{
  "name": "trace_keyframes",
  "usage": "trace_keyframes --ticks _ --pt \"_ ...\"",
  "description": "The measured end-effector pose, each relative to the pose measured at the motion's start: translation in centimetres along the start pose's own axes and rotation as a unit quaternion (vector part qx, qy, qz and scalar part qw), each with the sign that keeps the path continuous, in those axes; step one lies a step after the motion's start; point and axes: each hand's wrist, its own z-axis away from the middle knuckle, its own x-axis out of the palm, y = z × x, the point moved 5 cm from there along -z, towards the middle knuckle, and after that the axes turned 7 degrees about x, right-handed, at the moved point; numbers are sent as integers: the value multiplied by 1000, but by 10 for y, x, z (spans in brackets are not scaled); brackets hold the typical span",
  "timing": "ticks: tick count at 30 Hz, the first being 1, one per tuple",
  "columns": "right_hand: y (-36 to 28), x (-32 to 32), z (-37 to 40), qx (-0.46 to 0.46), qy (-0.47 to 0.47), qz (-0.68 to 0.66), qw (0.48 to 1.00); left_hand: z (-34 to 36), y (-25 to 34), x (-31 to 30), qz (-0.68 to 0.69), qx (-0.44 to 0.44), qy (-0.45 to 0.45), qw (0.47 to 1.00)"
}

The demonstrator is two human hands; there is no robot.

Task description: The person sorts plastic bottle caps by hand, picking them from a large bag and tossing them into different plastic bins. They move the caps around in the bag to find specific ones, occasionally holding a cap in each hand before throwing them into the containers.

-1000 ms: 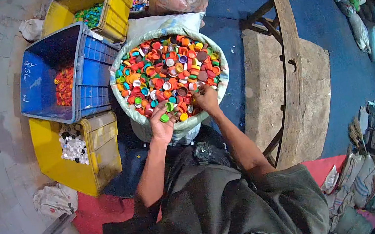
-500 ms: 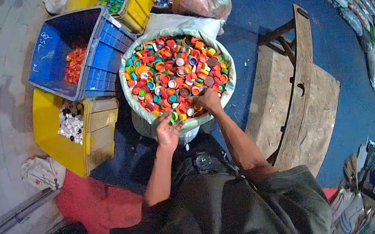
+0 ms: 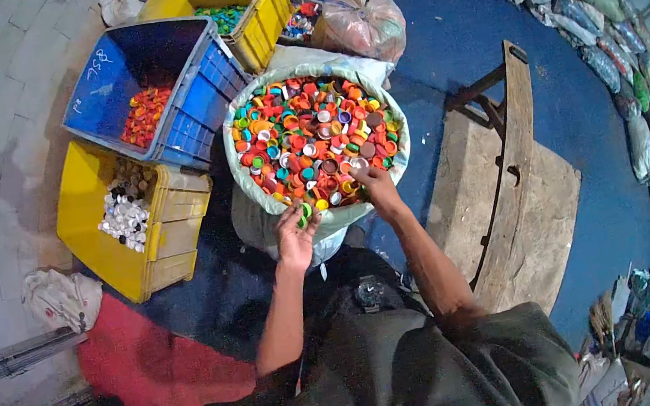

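A big sack (image 3: 257, 202) with a rolled pale rim stands in front of me, full of mixed plastic bottle caps (image 3: 312, 131), mostly orange and red. At its near rim, my left hand (image 3: 294, 239) is closed around a green bottle cap (image 3: 305, 213), palm turned up. My right hand (image 3: 379, 186) reaches over the near right rim. Its fingers are bent down among the caps, close to a white cap (image 3: 359, 164), and its fingertips are partly hidden.
To the left are a yellow crate (image 3: 92, 235) with white and black caps, a blue crate (image 3: 191, 109) with orange ones and another yellow crate (image 3: 264, 27) with green ones. A tied bag (image 3: 363, 22) sits behind the sack. On the right is a wooden bench (image 3: 507, 197).
My view has shifted a little. My right hand has drawn back from deeper among the caps toward the near right rim. My left hand stays at the near rim with the green cap.
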Motion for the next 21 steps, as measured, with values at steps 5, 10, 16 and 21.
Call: trace_keyframes --ticks 5,10,16,21 --pt "-1 -16 19 104 -113 -258 954 -2 -14 17 74 2 -40 996" --pt "-39 -26 -2 94 -219 -351 905 -30 -11 67 158 20 -32 987" --pt "-108 -48 -87 61 -239 -361 899 -125 -33 125 254 21 -27 967" --pt "-157 -45 -178 116 -246 -258 927 -210 -41 172 271 57 38 960"
